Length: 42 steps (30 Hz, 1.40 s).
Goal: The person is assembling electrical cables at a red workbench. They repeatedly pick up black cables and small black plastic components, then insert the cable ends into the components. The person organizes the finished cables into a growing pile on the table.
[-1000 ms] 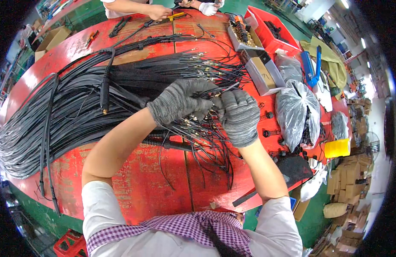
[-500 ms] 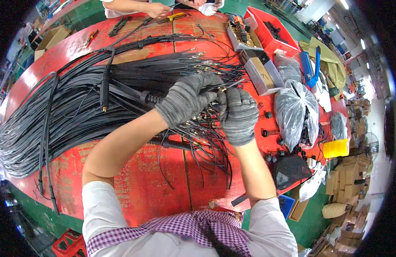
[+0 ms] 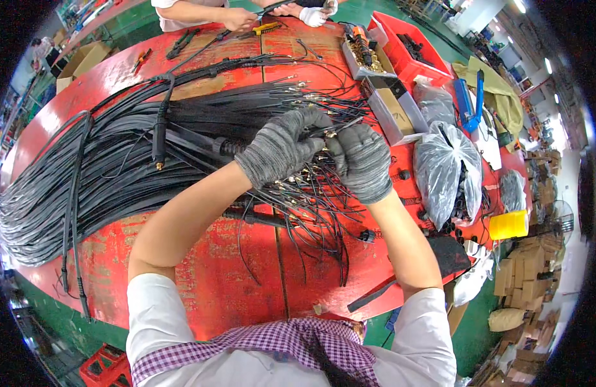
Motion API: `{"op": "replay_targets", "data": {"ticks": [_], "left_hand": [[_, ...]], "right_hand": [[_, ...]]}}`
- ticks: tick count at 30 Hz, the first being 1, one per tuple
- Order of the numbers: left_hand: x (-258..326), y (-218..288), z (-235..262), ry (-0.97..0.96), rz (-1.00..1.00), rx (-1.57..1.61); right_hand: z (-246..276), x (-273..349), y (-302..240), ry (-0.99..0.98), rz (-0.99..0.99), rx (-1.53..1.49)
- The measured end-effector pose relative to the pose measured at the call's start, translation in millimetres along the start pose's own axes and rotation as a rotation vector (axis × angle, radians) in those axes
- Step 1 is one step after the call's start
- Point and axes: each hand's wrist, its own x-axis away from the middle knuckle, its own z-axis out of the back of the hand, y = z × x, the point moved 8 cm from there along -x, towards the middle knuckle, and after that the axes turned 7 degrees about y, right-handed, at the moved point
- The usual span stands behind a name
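My left hand (image 3: 282,147), in a grey knitted glove, is closed on the end of a thin black cable (image 3: 347,125), which points up to the right past the fingers. At its fingertips shows a small brass fitting (image 3: 329,135). My right hand (image 3: 364,162), gloved the same way, pinches at this fitting from the right; its fingertips are partly hidden. Beneath both hands spreads a thick bundle of black cables (image 3: 111,174), their loose ends tipped with small brass pieces. A black handle (image 3: 158,132) with a brass tip lies across the bundle.
A red table (image 3: 220,284) carries it all. To the right are a box of brass parts (image 3: 369,58), a grey tray (image 3: 395,113), a red bin (image 3: 411,48), a clear plastic bag (image 3: 446,168) and a blue hand press (image 3: 469,106). Across the table, a co-worker's hand (image 3: 240,19) holds a black cable.
My right hand has tilted about the fitting, and its forearm has swung out to the right. My left hand stays nearly in place. Across the table, the co-worker's hands have shifted with a cable.
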Motion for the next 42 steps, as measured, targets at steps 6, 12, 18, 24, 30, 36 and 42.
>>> {"op": "replay_targets", "data": {"ticks": [6, 12, 18, 24, 30, 36, 42], "left_hand": [[8.6, 9.8, 3.2, -0.004, -0.153, -0.06], [7.0, 34.7, -2.0, -0.024, -0.06, -0.122], [-0.4, 36.0, -0.2, 0.078, -0.145, -0.137], [6.0, 38.3, 0.3, 0.134, -0.166, -0.092], [8.3, 62.6, 1.3, 0.229, -0.408, -0.405], [12.2, 51.2, -6.2, 0.184, -0.586, -0.49], [9.5, 37.8, 2.7, 0.016, -0.285, -0.295]], "right_hand": [[-4.1, 21.7, 37.9, 0.087, -0.811, -0.827], [7.0, 10.2, 31.9, 0.08, -0.722, -0.716], [11.5, 11.3, 26.0, 0.091, -0.796, -0.841], [14.6, 8.6, 18.4, 0.111, -0.805, -0.808], [23.6, 10.3, 16.7, 0.224, -0.798, -0.752], [6.5, 27.0, 26.8, 0.331, -0.928, -0.912], [-17.4, 28.7, 34.6, 0.258, -1.087, -1.126]]}}
